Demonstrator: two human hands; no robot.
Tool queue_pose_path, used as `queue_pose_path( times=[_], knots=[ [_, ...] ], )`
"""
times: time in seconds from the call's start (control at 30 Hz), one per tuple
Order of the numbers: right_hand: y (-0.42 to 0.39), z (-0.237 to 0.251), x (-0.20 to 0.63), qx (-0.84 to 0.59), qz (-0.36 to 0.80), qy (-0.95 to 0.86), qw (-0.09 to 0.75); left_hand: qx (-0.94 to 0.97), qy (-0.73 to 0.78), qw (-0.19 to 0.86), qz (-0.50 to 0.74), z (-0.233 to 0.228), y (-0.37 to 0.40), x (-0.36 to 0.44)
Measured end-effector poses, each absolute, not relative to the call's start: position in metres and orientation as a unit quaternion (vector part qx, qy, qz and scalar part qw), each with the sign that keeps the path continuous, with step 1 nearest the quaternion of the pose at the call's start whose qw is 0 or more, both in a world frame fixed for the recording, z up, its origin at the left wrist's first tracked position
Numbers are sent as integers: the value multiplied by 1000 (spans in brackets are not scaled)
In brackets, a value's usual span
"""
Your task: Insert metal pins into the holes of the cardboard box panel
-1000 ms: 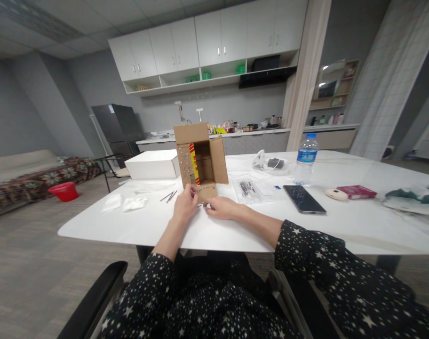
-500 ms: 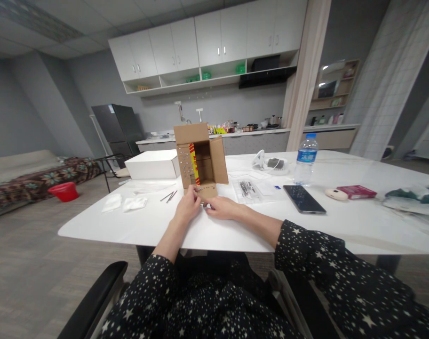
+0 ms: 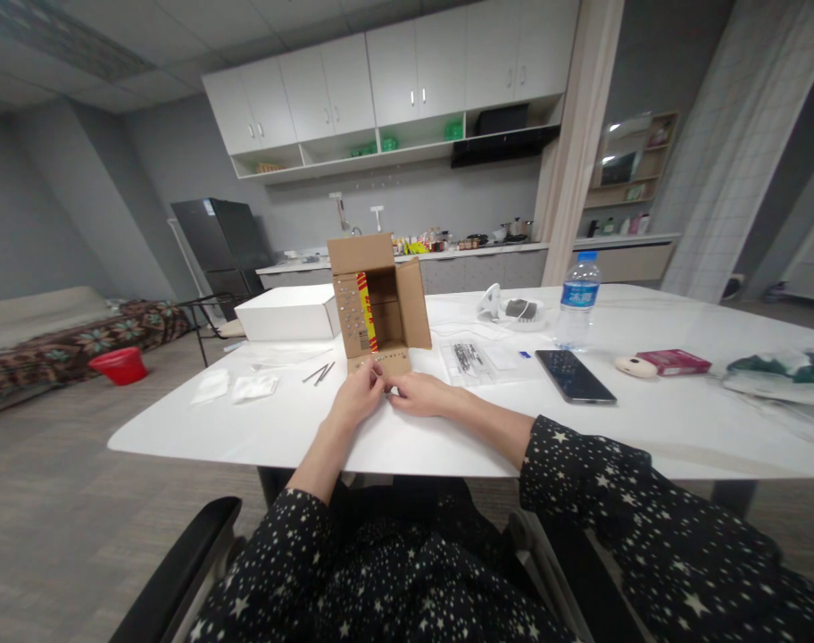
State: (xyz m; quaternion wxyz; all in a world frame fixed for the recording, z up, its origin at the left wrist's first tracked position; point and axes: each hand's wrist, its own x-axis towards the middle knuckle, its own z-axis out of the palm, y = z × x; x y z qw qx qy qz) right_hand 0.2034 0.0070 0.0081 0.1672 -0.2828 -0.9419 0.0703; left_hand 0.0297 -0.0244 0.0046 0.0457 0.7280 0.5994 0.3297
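An open cardboard box [image 3: 416, 308] stands on the white table with its opening toward me. Small shiny pieces dot its left flap [image 3: 351, 314] and the lower front flap [image 3: 399, 359], and a yellow-and-red tape strip [image 3: 368, 313] runs along the left side. Just in front of the lower flap, my left hand [image 3: 360, 396] is closed, its fingertips pinched together. My right hand [image 3: 417, 395] rests beside it on the table, fingers curled in, the tips close to the left hand's. Whatever sits between the fingers is too small or hidden to make out.
Left of the box lie thin metal tools [image 3: 321, 373], white tissues [image 3: 254, 386] and a white box [image 3: 287, 313]. To the right are a clear bag of small dark items [image 3: 470, 362], a phone [image 3: 574, 376], a water bottle [image 3: 579, 299] and a dark red box [image 3: 678, 362].
My left hand has drawn back slightly from the lower flap, and its fingertips have come toward my right hand. The right hand stays nearly in place. The view has shifted slightly.
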Motion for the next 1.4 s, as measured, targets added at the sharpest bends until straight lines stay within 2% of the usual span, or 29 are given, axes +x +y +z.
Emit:
queue_pose_path(
  times=[0.3, 1.03, 1.4],
  knots=[
    [5, 10, 204, -292, 76, -939, 164, 724, 630, -39, 280, 4, -23, 24],
    [0, 14, 204, -309, 65, -937, 153, 733, 639, 12, 234, -6, -16, 15],
    [2, 13, 204, -307, 64, -937, 151, 749, 631, -2, 203, -11, -12, 14]
  ],
)
